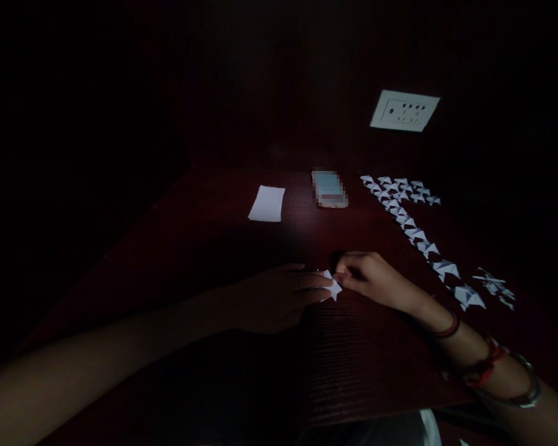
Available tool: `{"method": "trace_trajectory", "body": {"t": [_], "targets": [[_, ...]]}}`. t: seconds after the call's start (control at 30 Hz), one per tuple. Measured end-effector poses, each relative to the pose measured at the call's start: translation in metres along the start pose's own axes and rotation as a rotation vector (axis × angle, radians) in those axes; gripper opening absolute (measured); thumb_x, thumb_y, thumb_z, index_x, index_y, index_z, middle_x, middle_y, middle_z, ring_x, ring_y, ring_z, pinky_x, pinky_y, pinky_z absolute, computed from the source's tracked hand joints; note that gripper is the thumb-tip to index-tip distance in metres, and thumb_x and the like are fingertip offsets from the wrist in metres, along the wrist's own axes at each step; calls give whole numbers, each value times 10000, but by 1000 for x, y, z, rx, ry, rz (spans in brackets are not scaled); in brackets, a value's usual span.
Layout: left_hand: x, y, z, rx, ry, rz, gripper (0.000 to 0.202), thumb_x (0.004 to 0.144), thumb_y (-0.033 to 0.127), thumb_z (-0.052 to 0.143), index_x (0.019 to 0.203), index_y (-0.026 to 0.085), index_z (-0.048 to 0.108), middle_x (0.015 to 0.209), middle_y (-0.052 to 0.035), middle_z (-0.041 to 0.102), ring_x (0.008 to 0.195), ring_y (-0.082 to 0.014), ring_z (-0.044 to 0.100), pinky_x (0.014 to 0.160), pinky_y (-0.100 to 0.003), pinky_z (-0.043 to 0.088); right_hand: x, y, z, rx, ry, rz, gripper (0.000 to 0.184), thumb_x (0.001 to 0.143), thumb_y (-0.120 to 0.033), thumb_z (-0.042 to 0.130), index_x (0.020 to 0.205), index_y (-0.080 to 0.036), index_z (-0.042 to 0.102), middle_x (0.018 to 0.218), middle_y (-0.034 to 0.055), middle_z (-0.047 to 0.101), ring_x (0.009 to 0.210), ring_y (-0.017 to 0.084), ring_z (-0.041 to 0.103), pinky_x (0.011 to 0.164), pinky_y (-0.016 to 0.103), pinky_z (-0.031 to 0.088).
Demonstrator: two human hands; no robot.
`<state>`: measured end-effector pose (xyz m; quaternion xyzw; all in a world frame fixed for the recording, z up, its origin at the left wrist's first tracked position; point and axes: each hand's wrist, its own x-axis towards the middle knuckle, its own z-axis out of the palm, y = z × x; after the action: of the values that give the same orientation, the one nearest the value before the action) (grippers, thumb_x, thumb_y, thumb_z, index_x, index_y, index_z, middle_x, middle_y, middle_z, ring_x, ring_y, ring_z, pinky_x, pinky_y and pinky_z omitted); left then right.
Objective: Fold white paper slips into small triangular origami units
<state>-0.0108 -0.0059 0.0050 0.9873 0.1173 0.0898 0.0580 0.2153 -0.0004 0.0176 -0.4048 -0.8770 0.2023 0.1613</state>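
Note:
A small white folded paper star (335,290) lies on the dark red table in the middle of the head view. My left hand (283,296) reaches in from the left, fingers stretched out and pressing flat over the star, covering much of it. At the star's right edge, my right hand (369,277) is closed, with thumb and forefinger pinching a point of the paper. The pinched tip itself is hidden by the fingers.
Several folded white paper pieces (416,234) stand in rows on the right, with a heap of paper strips (493,286) beside them. Farther back lie a stack of white paper (267,204) and a phone (329,189). A socket plate (404,111) is on the wall. Surroundings are dark.

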Motion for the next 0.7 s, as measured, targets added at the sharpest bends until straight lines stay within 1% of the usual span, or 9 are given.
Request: {"method": "trace_trajectory", "body": {"t": [0.47, 0.63, 0.7], "targets": [[0, 0, 1, -23, 26, 11, 509, 770, 146, 398, 1261, 162, 263, 1303, -78, 322, 1207, -198, 275, 1014, -369, 195, 3, 0, 2, -17, -11, 18, 108, 760, -163, 460, 691, -139, 539, 622, -6, 506, 542, 82, 441, 529, 198, 329], [-1, 1, 0, -8, 28, 20, 491, 782, 155, 382, 1260, 157, 268, 1298, -92, 327, 1198, -209, 290, 998, -383, 224, 2, -1, 3, -40, 39, 21, 106, 763, -163, 470, 675, -144, 524, 621, -6, 502, 542, 85, 448, 528, 198, 340], [-1, 2, 0, -2, 39, 12, 488, 777, 147, 384, 1253, 154, 278, 1288, -95, 341, 1184, -208, 314, 992, -379, 236, -1, -3, 0, -32, 51, -6, 107, 777, -164, 464, 708, -144, 543, 634, -2, 506, 550, 86, 457, 533, 197, 352]]}}
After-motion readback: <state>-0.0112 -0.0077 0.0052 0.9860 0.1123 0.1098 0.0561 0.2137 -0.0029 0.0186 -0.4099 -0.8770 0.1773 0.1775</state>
